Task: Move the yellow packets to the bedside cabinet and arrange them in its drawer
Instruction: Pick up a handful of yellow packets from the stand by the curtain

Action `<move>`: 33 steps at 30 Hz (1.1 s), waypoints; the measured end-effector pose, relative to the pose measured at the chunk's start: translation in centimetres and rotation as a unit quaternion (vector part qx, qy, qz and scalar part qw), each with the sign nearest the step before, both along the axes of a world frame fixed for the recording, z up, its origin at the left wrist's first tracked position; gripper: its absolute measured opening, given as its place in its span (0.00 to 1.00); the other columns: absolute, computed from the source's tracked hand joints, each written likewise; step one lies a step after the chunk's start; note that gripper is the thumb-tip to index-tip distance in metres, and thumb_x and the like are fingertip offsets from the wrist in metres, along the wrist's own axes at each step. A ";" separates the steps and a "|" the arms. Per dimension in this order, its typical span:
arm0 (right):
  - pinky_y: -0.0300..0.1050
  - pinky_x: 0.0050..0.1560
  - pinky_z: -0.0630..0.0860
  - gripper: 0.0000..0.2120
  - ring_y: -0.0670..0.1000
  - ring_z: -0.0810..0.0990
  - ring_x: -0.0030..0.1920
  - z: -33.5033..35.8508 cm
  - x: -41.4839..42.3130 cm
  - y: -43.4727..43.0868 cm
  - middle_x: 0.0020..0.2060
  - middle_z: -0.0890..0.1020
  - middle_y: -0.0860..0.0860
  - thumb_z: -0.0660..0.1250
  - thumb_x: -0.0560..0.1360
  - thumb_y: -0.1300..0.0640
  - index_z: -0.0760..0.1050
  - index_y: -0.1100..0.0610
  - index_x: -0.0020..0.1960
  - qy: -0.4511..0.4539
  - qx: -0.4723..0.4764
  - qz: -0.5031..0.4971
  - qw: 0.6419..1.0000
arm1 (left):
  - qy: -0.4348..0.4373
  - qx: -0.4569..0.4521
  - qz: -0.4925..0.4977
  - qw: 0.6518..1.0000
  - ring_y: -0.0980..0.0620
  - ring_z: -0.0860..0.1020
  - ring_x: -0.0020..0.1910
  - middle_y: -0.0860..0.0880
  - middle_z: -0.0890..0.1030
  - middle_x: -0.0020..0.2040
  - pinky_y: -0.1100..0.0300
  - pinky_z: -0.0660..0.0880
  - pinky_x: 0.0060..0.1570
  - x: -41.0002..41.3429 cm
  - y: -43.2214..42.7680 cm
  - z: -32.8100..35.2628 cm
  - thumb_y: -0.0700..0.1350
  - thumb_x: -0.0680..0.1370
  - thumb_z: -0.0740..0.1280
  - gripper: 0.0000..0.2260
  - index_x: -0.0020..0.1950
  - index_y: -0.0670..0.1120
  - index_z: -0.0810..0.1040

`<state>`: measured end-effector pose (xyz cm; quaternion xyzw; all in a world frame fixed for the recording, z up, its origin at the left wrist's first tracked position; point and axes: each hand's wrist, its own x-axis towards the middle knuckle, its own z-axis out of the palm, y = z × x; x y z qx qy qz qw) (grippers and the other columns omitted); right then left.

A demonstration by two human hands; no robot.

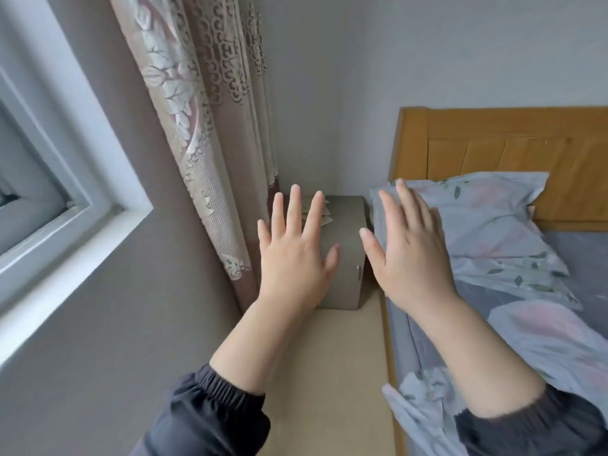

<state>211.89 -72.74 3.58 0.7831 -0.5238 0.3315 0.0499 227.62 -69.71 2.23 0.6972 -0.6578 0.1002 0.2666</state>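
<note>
Head view: our left hand (292, 258) and right hand (411, 258) spread empty; yellow packets (326, 213) lie atop the bedside cabinet (348, 235), past the left, nearer.

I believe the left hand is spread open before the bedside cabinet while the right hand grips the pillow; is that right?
Not quite: the head view shows the right hand also spread open, holding nothing, before the pillow. The rest holds.

A home bedroom. A bed (493, 324) with wooden headboard (513, 143) and pillow (477, 222) stands beside a small cabinet (348, 245). A patterned curtain (204, 126) hangs by the window (65, 179).
</note>
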 end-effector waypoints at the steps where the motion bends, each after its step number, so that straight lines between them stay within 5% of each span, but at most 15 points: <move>1: 0.63 0.69 0.61 0.31 0.60 0.62 0.73 -0.3 -0.3 -2.9 0.73 0.63 0.60 0.48 0.77 0.42 0.65 0.60 0.71 -0.003 0.004 0.006 1.000 | 0.002 0.001 0.004 1.000 0.41 0.49 0.78 0.45 0.52 0.79 0.37 0.55 0.70 -0.6 -2.8 -0.2 0.57 0.76 0.62 0.34 0.79 0.50 0.53; 11: 0.61 0.70 0.60 0.28 0.61 0.61 0.73 -2.8 1.4 -27.3 0.74 0.62 0.59 0.53 0.78 0.44 0.65 0.60 0.71 0.019 0.068 0.044 0.997 | 0.037 0.043 0.072 0.996 0.42 0.48 0.78 0.45 0.51 0.79 0.39 0.53 0.71 2.4 -24.8 -2.3 0.56 0.78 0.60 0.32 0.79 0.50 0.53; 20: 0.59 0.71 0.59 0.28 0.61 0.61 0.73 -9.0 10.9 -49.1 0.74 0.61 0.59 0.59 0.78 0.46 0.63 0.59 0.73 0.080 0.136 0.073 0.985 | 0.074 0.091 0.083 0.990 0.40 0.51 0.77 0.44 0.54 0.79 0.36 0.56 0.70 10.7 -46.9 -9.0 0.59 0.77 0.56 0.31 0.78 0.50 0.56; 29: 0.59 0.68 0.63 0.28 0.62 0.65 0.70 -14.6 17.5 -67.0 0.72 0.65 0.61 0.60 0.75 0.46 0.66 0.61 0.70 0.111 0.208 0.096 0.967 | 0.124 0.186 0.104 0.969 0.45 0.44 0.78 0.47 0.44 0.80 0.42 0.48 0.73 17.7 -63.9 -14.6 0.56 0.80 0.58 0.31 0.79 0.51 0.48; 33: 0.60 0.70 0.61 0.30 0.63 0.64 0.71 -19.4 18.3 -71.4 0.73 0.64 0.62 0.58 0.76 0.45 0.64 0.63 0.71 0.126 0.262 0.105 0.951 | 0.229 0.232 0.131 0.936 0.46 0.45 0.78 0.46 0.46 0.80 0.47 0.47 0.74 18.2 -67.6 -20.1 0.55 0.80 0.59 0.31 0.79 0.50 0.48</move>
